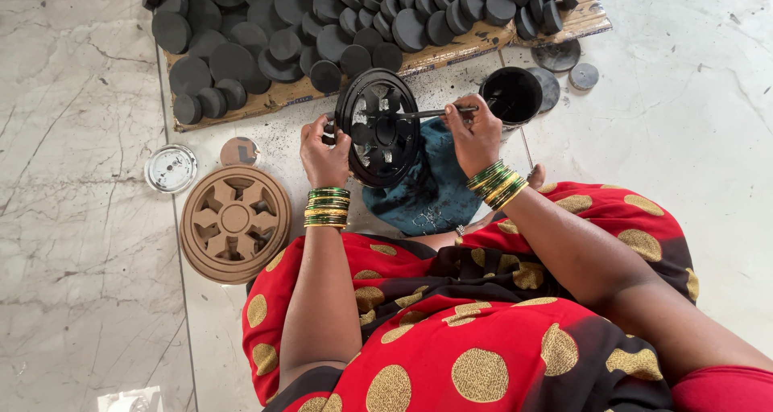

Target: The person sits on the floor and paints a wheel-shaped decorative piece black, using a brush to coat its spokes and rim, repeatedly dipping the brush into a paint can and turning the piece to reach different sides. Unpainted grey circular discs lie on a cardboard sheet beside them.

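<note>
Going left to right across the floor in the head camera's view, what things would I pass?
Round silver lid → unpainted brown wheel → left hand → black-painted wheel → right hand with brush → black paint pot.

Red garment point(451, 331) with gold dots; green-and-gold bangles point(327, 207) on both wrists.

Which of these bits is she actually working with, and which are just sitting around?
In use: left hand holding black wheel; right hand with brush; paint pot.

Lying about: brown wheel, black discs on cardboard, silver lid.
</note>
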